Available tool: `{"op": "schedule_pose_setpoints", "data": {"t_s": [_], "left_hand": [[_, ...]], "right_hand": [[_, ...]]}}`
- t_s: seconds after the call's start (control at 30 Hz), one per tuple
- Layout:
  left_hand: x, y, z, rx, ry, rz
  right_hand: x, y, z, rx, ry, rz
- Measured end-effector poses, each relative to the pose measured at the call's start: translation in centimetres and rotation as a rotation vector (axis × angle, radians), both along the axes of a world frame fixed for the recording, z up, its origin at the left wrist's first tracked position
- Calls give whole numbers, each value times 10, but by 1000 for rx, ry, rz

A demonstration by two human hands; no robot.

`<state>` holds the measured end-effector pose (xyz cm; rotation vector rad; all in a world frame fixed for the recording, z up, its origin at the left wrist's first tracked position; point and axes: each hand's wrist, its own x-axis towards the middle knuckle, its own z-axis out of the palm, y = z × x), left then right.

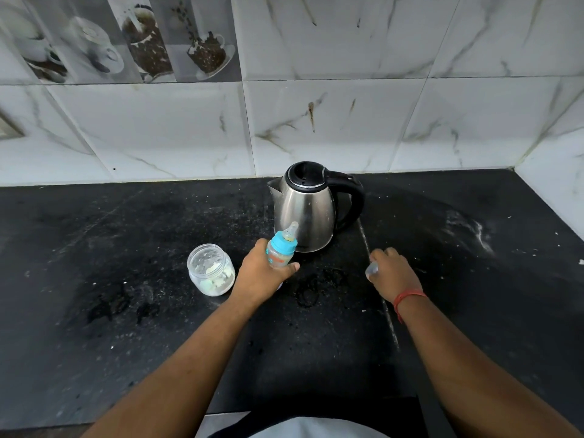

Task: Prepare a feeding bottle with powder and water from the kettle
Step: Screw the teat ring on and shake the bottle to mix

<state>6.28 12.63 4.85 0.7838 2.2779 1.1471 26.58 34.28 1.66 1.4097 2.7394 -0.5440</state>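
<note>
My left hand (262, 273) grips a small feeding bottle (282, 251) with a blue collar and a clear teat, tilted slightly right, just in front of the kettle. The steel kettle (305, 210) with a black lid and handle stands at the back of the dark counter, its handle pointing right. My right hand (392, 270) holds a small clear cap (372, 269) low over the counter, right of the bottle. A glass jar (211, 269) with white powder stands open to the left of my left hand.
The black stone counter (126, 311) is speckled with powder and has a white smear (471, 230) at the right. Marble-look wall tiles (316, 128) rise behind the kettle and along the right corner. The counter's front edge runs near my body.
</note>
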Motion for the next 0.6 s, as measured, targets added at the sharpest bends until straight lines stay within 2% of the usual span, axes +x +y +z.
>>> {"op": "schedule_pose_setpoints", "data": {"t_s": [0.07,0.2,0.33,0.43,0.6], "left_hand": [[1,0,1,-2,-1,-5],[2,1,4,1,2,-15],[3,1,7,4,19,-18],[5,2,11,12,35,-22],[6,3,20,8,93,-32]], "right_hand": [[-6,-4,10,-49,102,-24],[-27,-18,52,-240,511,-74],[-53,-38,101,-290,808,44],[-68,-51,126,-282,878,182],[-85,-67,130,-234,735,405]]}}
